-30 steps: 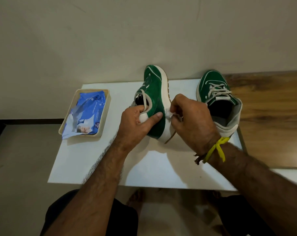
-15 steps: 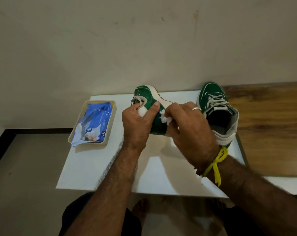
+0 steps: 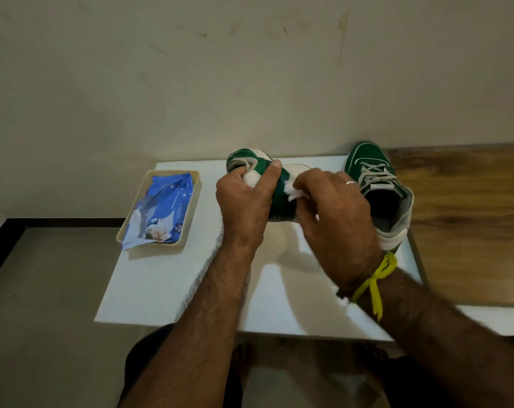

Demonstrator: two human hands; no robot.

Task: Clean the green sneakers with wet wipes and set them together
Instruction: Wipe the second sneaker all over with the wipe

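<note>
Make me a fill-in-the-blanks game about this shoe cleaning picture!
1. The left hand grips a green ____.
2. The right hand holds a white ____ against that shoe.
3. The blue pack lies in a beige ____.
4. The other sneaker stands on the white ____.

Missing words: sneaker; wipe; tray; board

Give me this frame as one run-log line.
step: wiping | left hand: grips held sneaker | right hand: presses wet wipe on it | second sneaker: upright on white board | wipes pack: in tray
</note>
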